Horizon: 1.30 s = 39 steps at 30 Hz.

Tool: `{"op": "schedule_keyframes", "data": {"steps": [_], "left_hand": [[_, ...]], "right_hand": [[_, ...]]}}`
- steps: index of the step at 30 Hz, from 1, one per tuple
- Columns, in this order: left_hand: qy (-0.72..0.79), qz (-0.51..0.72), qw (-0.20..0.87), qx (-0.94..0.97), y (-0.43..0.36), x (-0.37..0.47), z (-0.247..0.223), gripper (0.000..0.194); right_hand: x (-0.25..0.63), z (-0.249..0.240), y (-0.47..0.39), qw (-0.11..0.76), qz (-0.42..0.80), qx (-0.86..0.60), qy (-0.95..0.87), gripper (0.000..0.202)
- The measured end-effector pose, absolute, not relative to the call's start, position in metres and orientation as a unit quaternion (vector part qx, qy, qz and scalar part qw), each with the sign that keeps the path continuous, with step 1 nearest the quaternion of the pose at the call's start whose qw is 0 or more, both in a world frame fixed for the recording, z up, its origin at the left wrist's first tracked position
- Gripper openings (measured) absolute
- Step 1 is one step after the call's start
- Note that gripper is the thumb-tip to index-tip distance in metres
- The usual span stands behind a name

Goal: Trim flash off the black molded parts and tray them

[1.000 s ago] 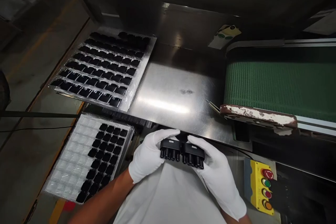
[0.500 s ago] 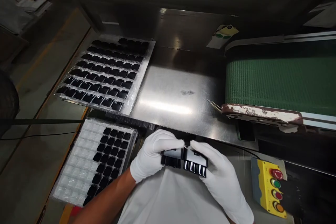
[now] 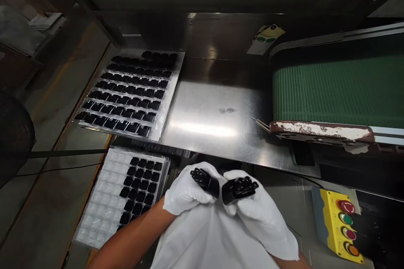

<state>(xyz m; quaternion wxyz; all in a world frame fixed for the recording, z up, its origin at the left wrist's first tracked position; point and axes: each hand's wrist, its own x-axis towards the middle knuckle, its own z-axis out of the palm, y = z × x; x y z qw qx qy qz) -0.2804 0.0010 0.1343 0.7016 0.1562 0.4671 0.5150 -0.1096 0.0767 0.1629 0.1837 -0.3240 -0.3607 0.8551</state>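
Note:
My left hand, in a white glove, is closed around a small bundle of glossy black plastic parts. A second bundle of black plastic parts is gripped in my right hand, gloved the same way. Both bundles are tilted, their knobbly ends pointing up and outward, with a narrow gap between them. The hands are close together in front of my white clothing, below the metal table's near edge. How many parts each hand holds, I cannot tell.
A clear plastic tray with rows of black parts lies on the metal table. Lower left is a partly filled tray. At right are a green conveyor belt, tweezers, a phone and a yellow button box.
Both hands have turned the black parts, from lying level with shiny faces showing to tilted with knobbly ends upward. The view has shifted slightly.

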Motion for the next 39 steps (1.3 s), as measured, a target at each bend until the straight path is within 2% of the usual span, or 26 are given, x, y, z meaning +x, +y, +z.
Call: {"op": "schedule_keyframes", "data": {"steps": [4,8,11,16,19,22,26,29,36,39], "left_hand": [[0.592,0.411,0.638,0.273,0.013,-0.298,0.154,0.029],[0.673,0.327,0.522,0.41,0.02,-0.304,0.162,0.021],[0.668,0.315,0.498,0.455,0.024,-0.302,0.163,0.021],[0.68,0.31,0.496,0.442,0.028,-0.3,0.167,0.022],[0.686,0.334,0.514,0.394,0.026,-0.301,0.162,0.025],[0.665,0.387,0.561,0.306,0.02,-0.304,0.147,0.023],[0.526,0.471,0.688,0.165,0.011,-0.304,0.125,0.027],[0.462,0.517,0.717,0.075,0.008,-0.299,0.118,0.034],[0.436,0.594,0.676,0.017,0.022,-0.286,0.124,0.03],[0.443,0.595,0.67,0.038,0.029,-0.287,0.133,0.021]], "right_hand": [[-0.094,0.161,0.09,0.125,0.666,-0.476,-0.56,0.035],[-0.087,0.151,0.099,0.076,0.498,-0.509,-0.698,0.036],[-0.089,0.15,0.103,0.076,0.473,-0.473,-0.74,0.035],[-0.094,0.155,0.108,0.084,0.504,-0.461,-0.726,0.034],[-0.098,0.136,0.11,0.108,0.609,-0.447,-0.647,0.033],[-0.105,0.087,0.116,0.166,0.654,-0.463,-0.574,0.032],[-0.116,0.017,0.14,0.155,0.559,-0.563,-0.588,0.031],[-0.117,-0.006,0.158,0.128,0.49,-0.586,-0.632,0.03],[-0.084,0.004,0.199,0.076,0.295,-0.649,-0.697,0.041],[-0.067,0.011,0.224,0.042,0.223,-0.694,-0.684,0.048]]}}
